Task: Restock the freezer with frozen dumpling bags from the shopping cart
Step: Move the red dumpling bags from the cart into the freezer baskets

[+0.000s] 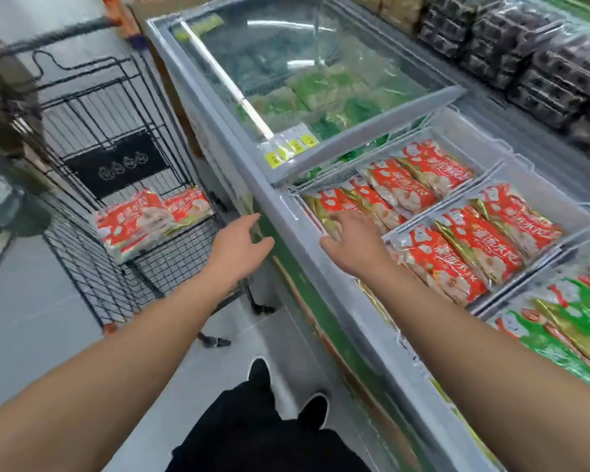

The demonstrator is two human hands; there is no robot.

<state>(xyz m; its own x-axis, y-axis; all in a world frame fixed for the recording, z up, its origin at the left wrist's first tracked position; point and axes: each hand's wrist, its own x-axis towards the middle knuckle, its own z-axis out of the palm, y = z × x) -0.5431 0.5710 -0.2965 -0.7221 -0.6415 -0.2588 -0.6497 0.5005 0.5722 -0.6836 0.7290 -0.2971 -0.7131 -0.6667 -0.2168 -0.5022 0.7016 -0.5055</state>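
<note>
Two red dumpling bags lie in the black wire shopping cart at the left. The chest freezer stands open on its near half, with several red dumpling bags lined up in white baskets. My left hand is held out empty between the cart and the freezer's front rim, its fingers loose. My right hand reaches over the rim, fingers straight, touching the nearest red bag in the far basket row.
The sliding glass lid covers the freezer's far half, over green bags. Green dumpling bags fill the baskets at the right. Dark egg cartons are stacked on the shelf behind. A person stands at the far left. My feet are on grey floor.
</note>
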